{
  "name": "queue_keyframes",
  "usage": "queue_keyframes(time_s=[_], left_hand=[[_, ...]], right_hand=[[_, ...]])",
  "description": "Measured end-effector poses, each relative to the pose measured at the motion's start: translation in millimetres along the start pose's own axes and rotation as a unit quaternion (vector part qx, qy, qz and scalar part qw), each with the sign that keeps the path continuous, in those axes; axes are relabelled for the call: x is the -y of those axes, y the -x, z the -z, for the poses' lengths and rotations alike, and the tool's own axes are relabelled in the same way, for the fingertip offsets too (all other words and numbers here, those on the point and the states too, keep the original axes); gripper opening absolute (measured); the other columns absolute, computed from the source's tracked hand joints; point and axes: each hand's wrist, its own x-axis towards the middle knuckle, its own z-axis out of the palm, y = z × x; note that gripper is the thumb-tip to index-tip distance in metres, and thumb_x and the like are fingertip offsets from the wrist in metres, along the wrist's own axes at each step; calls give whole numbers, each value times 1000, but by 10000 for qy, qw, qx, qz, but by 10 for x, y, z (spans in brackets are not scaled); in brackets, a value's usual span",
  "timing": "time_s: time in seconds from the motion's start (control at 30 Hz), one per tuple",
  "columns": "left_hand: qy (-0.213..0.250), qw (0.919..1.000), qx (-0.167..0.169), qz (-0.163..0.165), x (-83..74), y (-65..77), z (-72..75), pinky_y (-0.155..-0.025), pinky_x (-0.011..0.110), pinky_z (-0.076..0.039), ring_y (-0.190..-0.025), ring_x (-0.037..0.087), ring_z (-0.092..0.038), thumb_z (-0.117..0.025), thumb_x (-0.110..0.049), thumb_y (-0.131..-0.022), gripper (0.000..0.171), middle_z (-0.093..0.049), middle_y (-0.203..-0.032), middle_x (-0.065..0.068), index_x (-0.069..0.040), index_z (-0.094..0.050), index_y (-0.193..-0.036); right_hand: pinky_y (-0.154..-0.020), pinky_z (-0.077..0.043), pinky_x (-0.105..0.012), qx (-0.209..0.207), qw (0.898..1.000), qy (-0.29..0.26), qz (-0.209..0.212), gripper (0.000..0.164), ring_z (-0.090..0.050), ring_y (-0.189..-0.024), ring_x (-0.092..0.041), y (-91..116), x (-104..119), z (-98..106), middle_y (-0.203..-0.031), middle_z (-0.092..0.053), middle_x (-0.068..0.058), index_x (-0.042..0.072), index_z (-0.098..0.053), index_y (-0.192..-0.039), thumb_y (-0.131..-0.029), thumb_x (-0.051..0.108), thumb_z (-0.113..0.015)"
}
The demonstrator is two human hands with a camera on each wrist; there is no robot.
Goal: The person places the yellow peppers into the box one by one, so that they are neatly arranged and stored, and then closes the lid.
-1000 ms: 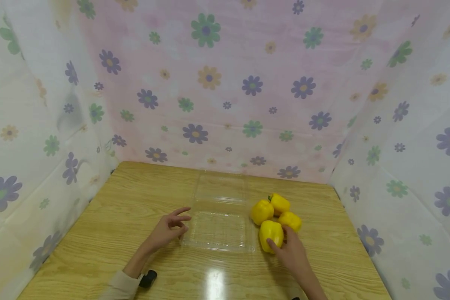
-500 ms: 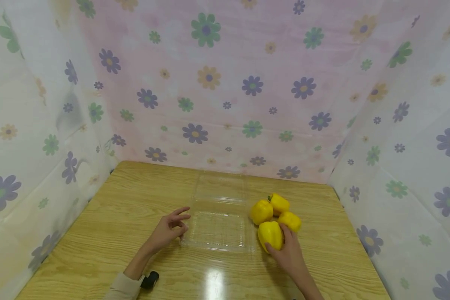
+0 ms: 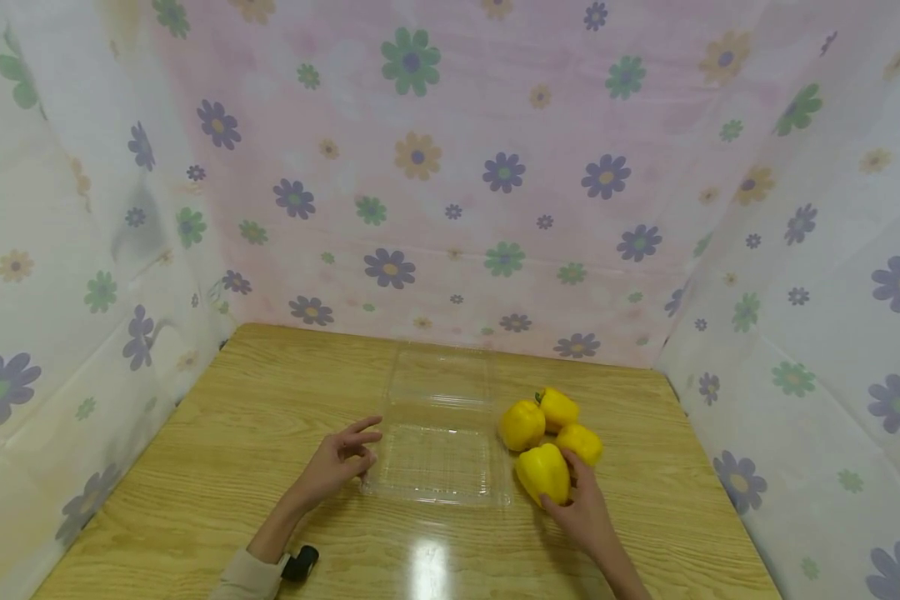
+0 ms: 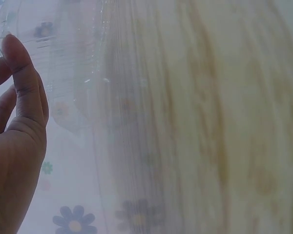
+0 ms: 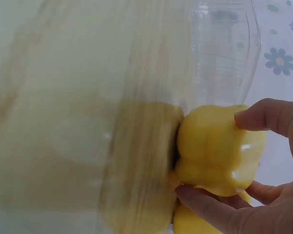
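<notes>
My right hand [image 3: 581, 504] holds a yellow bell pepper [image 3: 543, 473] between thumb and fingers, at the near side of several other yellow bell peppers [image 3: 523, 425]. In the right wrist view the thumb lies on one side of the held pepper [image 5: 217, 148], the fingers on the other. Left of the peppers lies a clear plastic clamshell container [image 3: 437, 462], its lid [image 3: 441, 371] folded open toward the back. My left hand [image 3: 333, 462] is at the container's left edge. In the left wrist view its thumb and a finger pinch the rim near the top left corner.
The wood-grain table [image 3: 270, 375] carries everything. Flower-patterned cloth [image 3: 450, 167] stands around its back and sides. A black strap piece [image 3: 300, 564] sits at the left wrist. Table surface shows left of the container and right of the peppers.
The bell pepper in my right hand has turned and tilted between the fingers, with the hand shifting only slightly. My left hand and the container stay where they were.
</notes>
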Motion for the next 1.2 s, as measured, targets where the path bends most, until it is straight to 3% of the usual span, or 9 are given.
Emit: queue_keyframes(time_s=[0.2,0.43,0.57,0.73,1.2], left_hand=[[-61,10000,48,-28,32,18,-9,-61,28,-59,-82,34,-62,-62,0,-100,42,-28,-158,35,17,-53,-137],[-130,9999,70,16,-5,17,-1,-63,25,-57,-82,28,-62,-60,1,-100,40,-30,-160,31,17,-54,-136],[-212,9997,75,-59,-23,-20,-2,-63,25,-57,-83,30,-61,-59,1,-101,39,-29,-159,33,19,-53,-135],[-161,9998,53,78,-25,-37,0,-63,25,-58,-86,32,-61,-60,0,-101,40,-29,-160,31,17,-54,-136],[81,9998,15,188,-29,-9,3,-60,28,-58,-81,32,-61,-60,1,-100,40,-29,-161,29,16,-54,-137]], right_hand=[[-106,-43,-62,112,9997,-201,56,84,-43,-137,-46,17,-10,-38,-153,-37,-30,-6,-31,-153,-86,8,-80],[-100,-50,-58,164,9997,-139,75,83,-46,-133,-46,-33,-38,-36,-155,-36,-29,-3,-31,-155,-90,14,-79],[-100,-51,-54,228,9996,-149,-25,82,-48,-132,-43,-72,-44,-6,-156,-35,-27,1,-31,-156,-91,15,-78],[-94,-55,-50,326,9989,-200,-255,81,-50,-129,-43,-76,-47,13,-156,-36,-25,5,-30,-157,-92,17,-77],[-101,-50,-54,306,9966,-234,-729,77,-54,-125,-42,-40,-20,14,-146,-47,-26,1,-36,-150,-91,23,-79]])
